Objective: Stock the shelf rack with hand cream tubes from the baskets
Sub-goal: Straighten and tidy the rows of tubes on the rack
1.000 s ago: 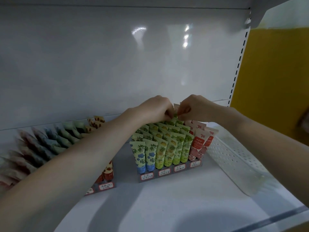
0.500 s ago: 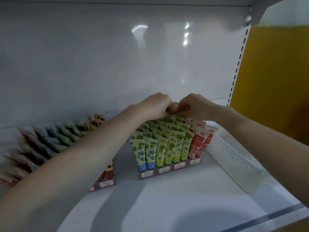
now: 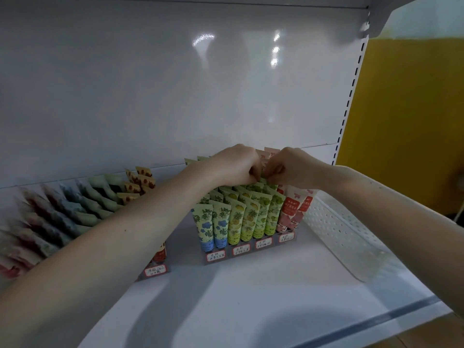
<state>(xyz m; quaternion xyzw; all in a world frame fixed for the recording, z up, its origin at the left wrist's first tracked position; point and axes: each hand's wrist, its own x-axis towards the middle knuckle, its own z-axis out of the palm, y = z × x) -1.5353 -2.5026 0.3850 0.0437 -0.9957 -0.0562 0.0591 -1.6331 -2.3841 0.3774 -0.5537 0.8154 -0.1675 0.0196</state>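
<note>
A glossy white back panel point(image 3: 150, 96) caught patches of light glare point(image 3: 203, 38); a slotted upright point(image 3: 347, 106) rose at the right rear corner of the shadowed white shelf point(image 3: 251, 297); a yellow wall point(image 3: 414, 109) stood beyond it.

- Shelf point(image 3: 251, 302): lies below both hands and carries everything listed.
- Rack point(image 3: 251, 258): directly beneath the hands, at mid-shelf.
- Hand cream tubes point(image 3: 247, 217): upright in the rack in rows. The front rows are before the hands, the rear rows under and behind them.
- Left hand point(image 3: 236, 167), right hand point(image 3: 292, 167): side by side, pinching tube tops in the rear rows.
- Labels point(image 3: 239, 249): on the rack's front edge.
- Second rack point(image 3: 155, 271): left of the left hand, partly under that forearm.
- Basket point(image 3: 339, 229): right of the right hand, just beside the rack.
- Back panel point(image 3: 175, 96): behind both hands.
</note>
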